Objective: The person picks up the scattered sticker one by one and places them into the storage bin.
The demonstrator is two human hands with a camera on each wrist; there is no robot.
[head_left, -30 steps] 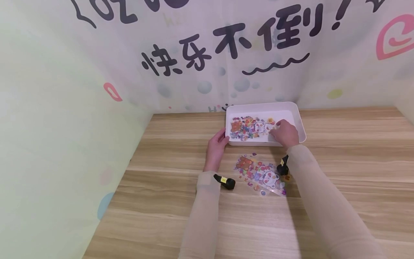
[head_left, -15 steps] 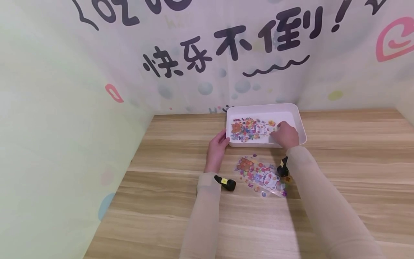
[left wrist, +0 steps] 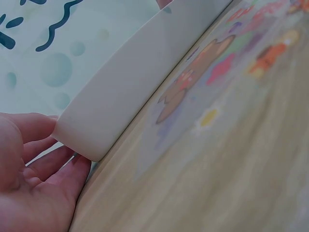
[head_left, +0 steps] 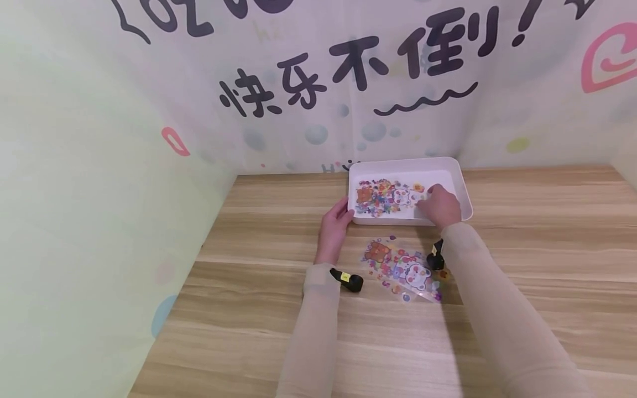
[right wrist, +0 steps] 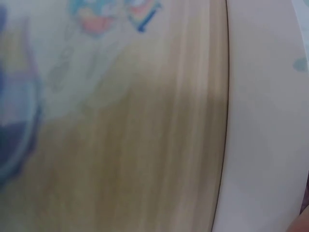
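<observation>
A shallow white tray (head_left: 438, 176) stands against the back wall, with colourful cartoon stickers (head_left: 379, 198) gathered in its left part. My left hand (head_left: 332, 232) grips the tray's near left corner. In the left wrist view, the thumb lies at the corner's top edge and the fingers of that hand (left wrist: 43, 174) pass under the tray wall (left wrist: 116, 82). Over the tray's right part, my right hand (head_left: 440, 207) reaches in beside the stickers with bent fingers. Its fingertips are too small to tell whether they pinch anything. Only a sliver of it shows in the right wrist view.
A clear plastic sheet or bag (head_left: 398, 268) printed with a bear, a white animal and small motifs lies on the wooden table (head_left: 259, 309) in front of the tray. Black wrist cameras (head_left: 352, 282) sit on both cuffs. A printed cloth wall (head_left: 288, 143) rises behind.
Both hands keep nearly the same places at the tray. The slight shift of the whole scene is from the head camera; the stickers and the clear printed sheet look unmoved.
</observation>
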